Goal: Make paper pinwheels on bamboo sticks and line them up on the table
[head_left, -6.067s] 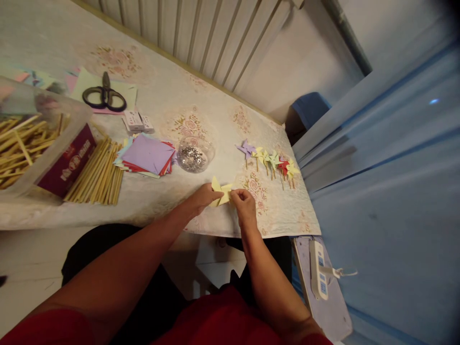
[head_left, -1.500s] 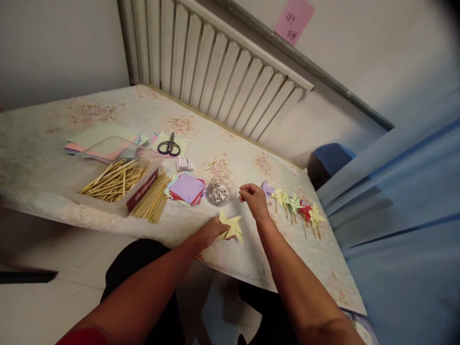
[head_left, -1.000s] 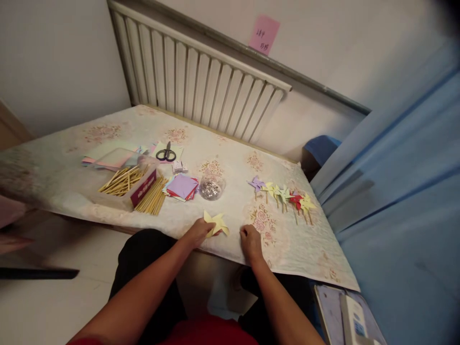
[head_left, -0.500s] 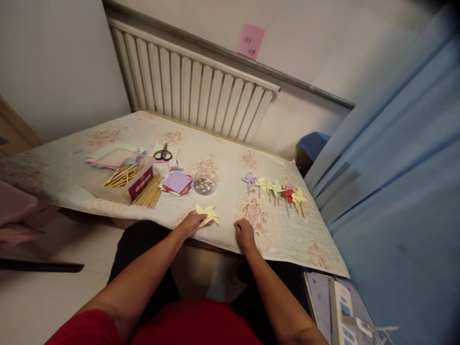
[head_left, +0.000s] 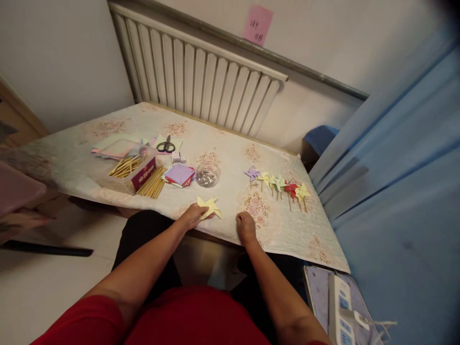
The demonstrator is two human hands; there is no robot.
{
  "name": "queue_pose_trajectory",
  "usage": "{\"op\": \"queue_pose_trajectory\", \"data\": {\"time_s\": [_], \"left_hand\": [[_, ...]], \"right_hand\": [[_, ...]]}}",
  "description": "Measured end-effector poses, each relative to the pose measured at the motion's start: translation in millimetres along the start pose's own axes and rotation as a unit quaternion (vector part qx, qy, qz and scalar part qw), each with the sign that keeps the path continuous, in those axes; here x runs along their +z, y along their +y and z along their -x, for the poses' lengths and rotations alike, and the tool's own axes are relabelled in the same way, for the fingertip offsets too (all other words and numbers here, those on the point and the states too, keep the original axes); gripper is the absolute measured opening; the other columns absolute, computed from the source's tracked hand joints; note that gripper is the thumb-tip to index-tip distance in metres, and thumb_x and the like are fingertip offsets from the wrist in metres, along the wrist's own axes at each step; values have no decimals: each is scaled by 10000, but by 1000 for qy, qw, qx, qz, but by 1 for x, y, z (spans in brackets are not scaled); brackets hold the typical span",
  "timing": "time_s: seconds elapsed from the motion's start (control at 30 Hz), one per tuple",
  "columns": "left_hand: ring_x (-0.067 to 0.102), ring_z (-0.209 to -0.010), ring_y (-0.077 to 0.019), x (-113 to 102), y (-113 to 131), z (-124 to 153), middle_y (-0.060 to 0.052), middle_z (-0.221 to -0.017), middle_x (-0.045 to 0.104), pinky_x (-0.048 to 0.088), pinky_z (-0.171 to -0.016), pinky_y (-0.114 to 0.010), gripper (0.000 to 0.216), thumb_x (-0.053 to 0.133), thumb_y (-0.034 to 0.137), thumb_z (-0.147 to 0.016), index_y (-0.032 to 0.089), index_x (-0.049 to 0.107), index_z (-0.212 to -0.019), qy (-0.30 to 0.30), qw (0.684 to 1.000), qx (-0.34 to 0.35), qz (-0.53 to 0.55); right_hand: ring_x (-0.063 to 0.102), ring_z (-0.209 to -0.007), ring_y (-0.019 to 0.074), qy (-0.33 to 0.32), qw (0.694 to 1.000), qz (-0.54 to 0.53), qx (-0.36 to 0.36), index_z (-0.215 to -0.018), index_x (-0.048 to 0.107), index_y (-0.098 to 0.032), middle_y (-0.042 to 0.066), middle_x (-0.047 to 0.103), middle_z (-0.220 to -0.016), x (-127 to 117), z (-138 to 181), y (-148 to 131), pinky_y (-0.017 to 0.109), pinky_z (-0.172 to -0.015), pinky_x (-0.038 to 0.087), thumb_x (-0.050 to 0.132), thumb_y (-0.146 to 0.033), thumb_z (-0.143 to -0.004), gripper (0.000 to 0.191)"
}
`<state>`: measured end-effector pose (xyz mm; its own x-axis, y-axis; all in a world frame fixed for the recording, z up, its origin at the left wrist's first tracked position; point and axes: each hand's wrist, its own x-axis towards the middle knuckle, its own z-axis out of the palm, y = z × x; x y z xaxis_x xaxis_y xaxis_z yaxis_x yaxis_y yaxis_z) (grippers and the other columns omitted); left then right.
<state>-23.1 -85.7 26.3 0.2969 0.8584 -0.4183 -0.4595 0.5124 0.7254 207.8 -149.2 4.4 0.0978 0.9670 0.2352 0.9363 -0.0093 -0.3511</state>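
A pale yellow paper pinwheel (head_left: pixel 212 208) is pinched in my left hand (head_left: pixel 193 215), just above the front edge of the table. The thumb lies across the paper and the other fingers are partly beneath it. To its right, my right hand (head_left: pixel 246 227) rests at the table edge with its fingers curled closed; whatever they hold, if anything, is hidden. A clear round dish of small shiny pins (head_left: pixel 207 176) stands beyond my left hand. Beside the dish lies a stack of coloured paper squares (head_left: pixel 179 174), a purple one on top.
Wooden sticks (head_left: pixel 152 185) lie beside a clear box (head_left: pixel 122 183) of more sticks at the left. Black-handled scissors (head_left: pixel 166 145) sit behind them. Finished pinwheels on sticks (head_left: pixel 277 184) form a row at the right. A power strip (head_left: pixel 340 306) is by the table's right front corner.
The camera view has shifted slightly, so the whole scene sits a little higher and to the right. Both hands keep nearly the same pose, the left still on the yellow pinwheel.
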Motion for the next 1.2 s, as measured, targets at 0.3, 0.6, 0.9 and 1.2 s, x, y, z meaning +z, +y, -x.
{"op": "queue_pose_trajectory", "data": {"time_s": [0.3, 0.6, 0.9, 1.2], "left_hand": [[708, -680, -191, -2, -2, -1, -172, -864, 738, 629, -648, -293, 162, 633, -37, -707, -8, 670, -861, -5, 1000, 0, 6], [704, -644, -184, 2, 0, 1, -155, -814, 740, 622, -623, -261, 113, 646, -32, -705, 3, 672, -809, -1, 1000, 0, -9], [698, -674, -177, 6, 3, 5, -116, -800, 745, 613, -650, -256, 159, 661, -26, -687, 39, 682, -830, 9, 1000, -8, -7], [695, -641, -171, 6, 2, 4, -130, -784, 740, 609, -607, -245, 157, 680, -23, -655, 22, 687, -805, 6, 1000, 2, -6]], "right_hand": [[549, -856, 188, -87, 991, 99, -40, -841, 658, -163, 88, 647, -891, -5, -10, 2, 268, -787, 382, 481, -104, -908, 198], [523, -925, 216, -116, 977, 158, -83, -949, 634, -134, 129, 630, -992, -5, -9, -2, 294, -813, 390, 448, -57, -907, 205], [540, -937, 186, -146, 974, 152, -87, -934, 635, -146, 96, 639, -974, -7, -19, -1, 267, -852, 397, 409, -100, -955, 232], [545, -953, 201, -170, 966, 165, -100, -1012, 630, -134, 121, 639, -1029, -14, -22, -15, 270, -831, 396, 458, -102, -916, 200]]}}
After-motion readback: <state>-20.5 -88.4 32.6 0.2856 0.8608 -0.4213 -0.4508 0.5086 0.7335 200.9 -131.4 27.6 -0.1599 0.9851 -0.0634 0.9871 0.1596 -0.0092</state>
